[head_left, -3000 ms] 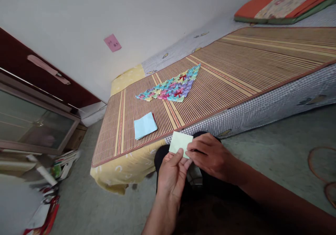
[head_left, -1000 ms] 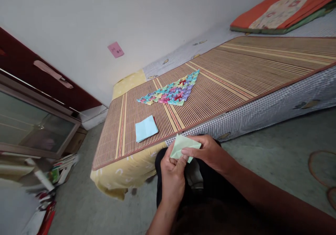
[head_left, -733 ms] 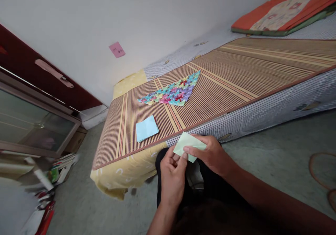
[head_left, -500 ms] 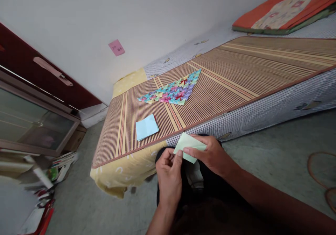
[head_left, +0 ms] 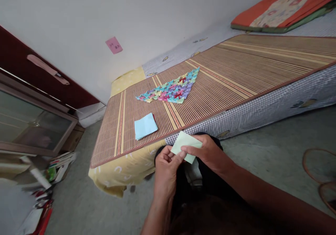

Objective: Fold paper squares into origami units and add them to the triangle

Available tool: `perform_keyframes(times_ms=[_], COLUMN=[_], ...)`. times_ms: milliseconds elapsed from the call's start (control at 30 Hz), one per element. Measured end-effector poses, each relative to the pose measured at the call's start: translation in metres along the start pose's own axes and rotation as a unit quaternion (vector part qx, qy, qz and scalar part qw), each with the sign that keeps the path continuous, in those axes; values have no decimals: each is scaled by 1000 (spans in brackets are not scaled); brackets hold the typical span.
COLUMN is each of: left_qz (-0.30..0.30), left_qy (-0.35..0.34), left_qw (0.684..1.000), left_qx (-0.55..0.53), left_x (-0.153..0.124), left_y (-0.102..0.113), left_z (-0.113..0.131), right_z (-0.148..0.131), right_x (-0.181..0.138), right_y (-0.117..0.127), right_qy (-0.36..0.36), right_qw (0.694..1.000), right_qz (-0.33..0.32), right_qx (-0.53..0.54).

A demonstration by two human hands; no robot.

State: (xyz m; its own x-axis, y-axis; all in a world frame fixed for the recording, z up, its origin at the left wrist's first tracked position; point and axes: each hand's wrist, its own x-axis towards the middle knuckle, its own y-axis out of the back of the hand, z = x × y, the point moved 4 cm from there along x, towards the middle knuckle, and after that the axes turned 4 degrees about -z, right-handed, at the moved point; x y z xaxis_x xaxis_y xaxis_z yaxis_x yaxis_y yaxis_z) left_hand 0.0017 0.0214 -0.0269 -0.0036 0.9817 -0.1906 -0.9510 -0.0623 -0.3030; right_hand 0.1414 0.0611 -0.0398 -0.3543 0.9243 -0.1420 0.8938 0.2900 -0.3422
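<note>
L hand (head_left: 165, 172) & R hand (head_left: 208, 154) both pinch the green paper (head_left: 185, 144), folded, held in the air over the lap, just off the near edge of the bed (head_left: 262, 112). L thumb + fingers closed on its lower left corner; R fingers clamped on its right side, thumb under.

Woven mat (head_left: 236, 70) covers the bed top. On it: blue paper stack (head_left: 145, 126), lying flat nr the front edge, w/ a red sheet showing at its edge; further back, a multicolour folded-paper triangle (head_left: 170, 90), flat, well apart from the stack.

Far left: cabinet (head_left: 28, 123) w/ glass door, shut; contents dim, can't tell. Loose clutter (head_left: 39, 179) on the floor below it. Pink note (head_left: 113, 45) on the wall. Orange cushion (head_left: 283, 9) at far end of the bed.
</note>
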Motion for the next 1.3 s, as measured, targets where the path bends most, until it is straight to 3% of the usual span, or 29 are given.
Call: perform_keyframes(times_ms=[233, 433, 567, 733, 933, 1100, 1300], left_qz=[23, 17, 28, 11, 41, 17, -7], left_qy=[-9, -11, -25, 4, -19, 5, 9], left_qw=[999, 1000, 999, 999, 999, 1000, 998], left_qx=[-24, -2, 9, -42, 20, -14, 55], left_x=[2, 3, 3, 4, 3, 5, 8], left_y=[-4, -4, -3, -5, -1, 3, 8], left_z=[-4, -6, -4, -6, -9, -8, -2], right_z=[7, 1, -4, -9, -12, -3, -9], right_x=[4, 1, -1, -6, -8, -4, -9], right_y=[4, 6, 4, 7, 10, 18, 21], right_qy=[21, 63, 86, 96, 105, 59, 112], right_qw=[999, 995, 991, 984, 978, 991, 978], right_qz=[-21, 6, -14, -36, -10, -36, -38], right_qx=[-17, -73, -97, -143, -181, -114, -174])
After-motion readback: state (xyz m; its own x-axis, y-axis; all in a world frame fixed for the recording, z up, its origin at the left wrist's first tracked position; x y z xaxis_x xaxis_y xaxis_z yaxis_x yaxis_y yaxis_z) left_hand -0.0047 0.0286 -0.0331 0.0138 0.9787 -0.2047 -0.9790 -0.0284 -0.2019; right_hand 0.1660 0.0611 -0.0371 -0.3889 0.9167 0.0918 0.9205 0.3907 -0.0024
